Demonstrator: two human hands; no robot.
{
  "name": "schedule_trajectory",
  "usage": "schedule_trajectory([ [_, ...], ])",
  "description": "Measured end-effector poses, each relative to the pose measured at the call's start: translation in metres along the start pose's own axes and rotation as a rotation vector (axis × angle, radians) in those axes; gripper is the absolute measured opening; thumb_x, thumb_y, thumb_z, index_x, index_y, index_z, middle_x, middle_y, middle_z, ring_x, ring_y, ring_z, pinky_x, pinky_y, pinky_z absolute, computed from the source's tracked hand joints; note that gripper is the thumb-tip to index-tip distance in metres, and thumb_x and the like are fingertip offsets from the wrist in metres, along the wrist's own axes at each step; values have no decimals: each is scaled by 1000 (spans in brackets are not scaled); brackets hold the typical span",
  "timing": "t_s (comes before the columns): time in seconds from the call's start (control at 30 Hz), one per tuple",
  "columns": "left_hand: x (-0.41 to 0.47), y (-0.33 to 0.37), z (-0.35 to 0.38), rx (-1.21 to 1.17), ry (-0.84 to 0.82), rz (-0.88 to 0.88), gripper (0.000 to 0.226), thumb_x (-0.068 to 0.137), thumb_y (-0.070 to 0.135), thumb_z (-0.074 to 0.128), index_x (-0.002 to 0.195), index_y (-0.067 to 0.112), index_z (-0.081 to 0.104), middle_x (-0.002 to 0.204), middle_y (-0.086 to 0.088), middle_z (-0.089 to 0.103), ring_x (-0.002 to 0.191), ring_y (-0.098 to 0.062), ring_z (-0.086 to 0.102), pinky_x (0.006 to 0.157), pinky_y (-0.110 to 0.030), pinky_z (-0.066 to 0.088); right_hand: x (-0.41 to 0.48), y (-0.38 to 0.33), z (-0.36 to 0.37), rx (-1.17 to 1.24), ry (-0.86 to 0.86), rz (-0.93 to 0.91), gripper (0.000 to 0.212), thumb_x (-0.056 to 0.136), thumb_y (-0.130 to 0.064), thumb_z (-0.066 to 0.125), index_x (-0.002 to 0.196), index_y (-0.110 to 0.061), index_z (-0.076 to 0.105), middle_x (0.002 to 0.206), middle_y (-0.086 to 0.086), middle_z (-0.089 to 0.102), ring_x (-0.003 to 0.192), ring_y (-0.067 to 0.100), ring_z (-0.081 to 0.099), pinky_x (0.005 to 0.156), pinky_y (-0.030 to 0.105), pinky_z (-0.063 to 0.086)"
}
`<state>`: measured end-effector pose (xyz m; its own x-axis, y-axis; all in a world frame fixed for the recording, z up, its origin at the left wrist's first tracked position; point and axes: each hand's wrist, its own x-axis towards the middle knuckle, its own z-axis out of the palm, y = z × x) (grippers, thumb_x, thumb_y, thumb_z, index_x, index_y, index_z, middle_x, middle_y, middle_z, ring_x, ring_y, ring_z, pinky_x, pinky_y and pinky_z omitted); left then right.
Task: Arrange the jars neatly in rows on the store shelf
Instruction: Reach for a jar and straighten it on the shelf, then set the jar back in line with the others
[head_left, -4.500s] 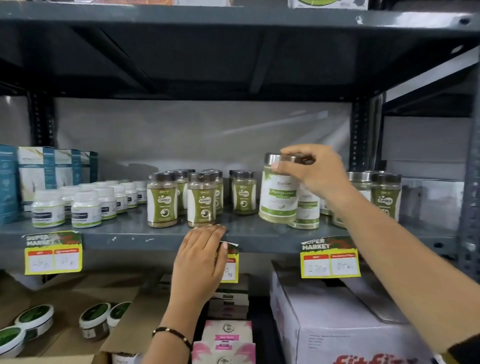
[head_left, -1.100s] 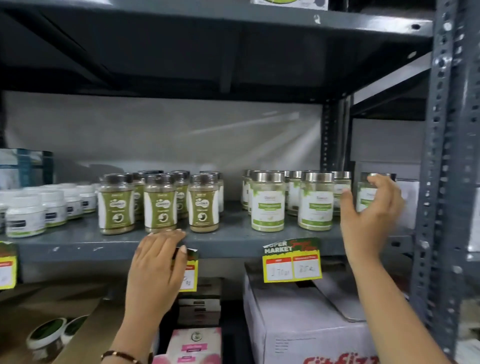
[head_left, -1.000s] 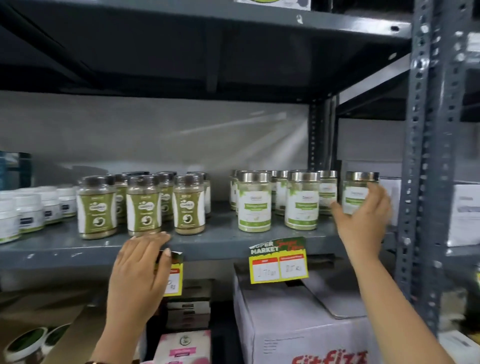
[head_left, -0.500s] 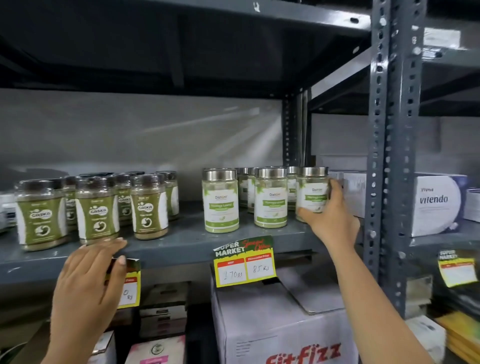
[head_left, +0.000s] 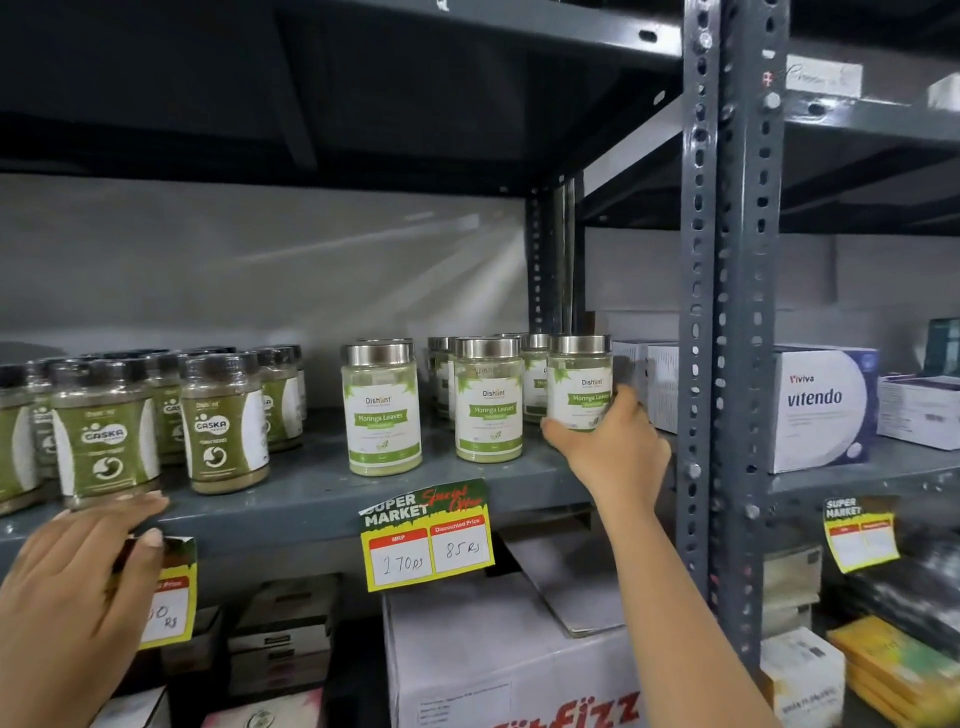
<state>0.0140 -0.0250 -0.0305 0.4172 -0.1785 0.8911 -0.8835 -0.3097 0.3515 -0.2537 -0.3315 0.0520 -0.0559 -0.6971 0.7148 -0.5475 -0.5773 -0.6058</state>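
On the grey metal shelf stand several Moringa jars with silver lids and white-green labels. My right hand grips the rightmost Moringa jar low on its side, next to the shelf post. Two more Moringa jars stand in front, one at the middle and one left of it, with others behind. To the left stand several dark-lidded Gaska jars in rows. My left hand rests flat on the shelf's front edge, over a price tag, holding nothing.
A perforated steel upright stands just right of the held jar. White Vitendo boxes fill the neighbouring bay. A yellow price tag hangs from the shelf edge. Below sit a white Fitfizz carton and stacked small boxes.
The view has swung right across the shelf. My right hand reached to the rightmost Moringa jar and closed on its lower side. My left hand stayed on the shelf edge.
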Motion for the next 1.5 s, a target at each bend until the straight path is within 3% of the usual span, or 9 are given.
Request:
schedule_trajectory([
  [0.2,4,7,-7,98,-49,43,31,95,47,31,123,54,42,111,-7,57,104,-33,53,93,-58,39,2,3,4,12,34,-12,65,62,-49,69,107,-8,47,96,10,68,87,32,62,76,39,36],
  [0.37,8,27,-9,74,-90,10,45,94,39,32,116,9,58,105,-15,60,98,-39,53,92,-61,37,2,3,7,-6,56,-32,63,63,-51,69,106,-9,49,92,9,69,85,31,62,74,38,34],
  [0.47,8,39,-13,123,-81,67,45,91,32,34,111,2,60,103,-19,62,97,-40,52,91,-59,38,2,3,7,-9,54,-33,63,64,-52,69,107,-10,49,92,9,69,85,31,62,75,39,34],
  [0.67,9,55,-18,123,-45,130,47,90,29,32,106,-3,62,99,-21,63,97,-41,52,86,-56,37,1,3,7,-10,49,-33,64,65,-51,69,109,-9,49,94,10,69,87,32,62,78,40,35],
  [0.83,7,50,-17,98,-15,153,45,90,29,32,106,0,63,101,-18,64,100,-32,48,90,-46,33,-7,-3,-4,112,66,-24,78,67,-47,73,128,-9,43,117,14,61,109,34,55,92,46,35],
  [0.93,8,45,-15,96,-6,164,44,90,28,33,106,1,64,101,-17,65,100,-31,51,91,-45,33,-37,-15,-4,234,248,-174,60,71,-48,66,116,-9,54,106,10,62,100,28,55,87,39,30],
  [1.13,8,44,-14,92,-3,170,42,91,28,34,106,3,64,101,-14,66,100,-24,47,89,-44,35,-55,-49,15,146,2,-89,72,65,-67,61,116,-17,55,110,-2,63,107,21,51,86,38,19],
  [1.27,7,42,-15,89,-17,161,42,91,29,34,107,4,64,102,-13,65,100,-24,47,88,-45,36,-50,-54,18,56,-10,-39,54,63,-67,62,93,-22,60,94,-4,65,97,21,46,69,31,7],
  [1.5,8,41,-15,86,-4,185,42,90,28,34,106,3,64,102,-12,66,101,-20,45,90,-42,34,-51,-61,16,48,0,-2,47,63,-63,67,85,-21,62,88,-4,65,93,19,44,70,33,9],
])
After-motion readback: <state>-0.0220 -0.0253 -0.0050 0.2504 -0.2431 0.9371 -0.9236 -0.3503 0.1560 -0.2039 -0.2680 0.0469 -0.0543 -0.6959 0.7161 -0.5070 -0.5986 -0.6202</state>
